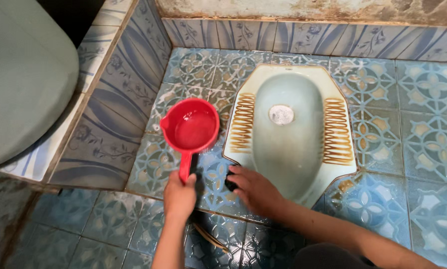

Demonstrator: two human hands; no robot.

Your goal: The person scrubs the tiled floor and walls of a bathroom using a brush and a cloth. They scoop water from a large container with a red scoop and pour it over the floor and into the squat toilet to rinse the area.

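A red dipper (190, 130) of water is held by its handle in the left hand (179, 195) over the floor's left edge; sloshing is likely. A dark scrubber (230, 181) is gripped by the right hand (256, 192) at the toilet (289, 144) rim.

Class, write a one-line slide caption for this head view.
Left hand holds a red water dipper; right hand scrubs the squat toilet rim.

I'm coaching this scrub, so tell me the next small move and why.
Probably tip the red dipper over the pan's near rim: the left hand holds it level with water inside, while the right hand presses a dark scrubber there.
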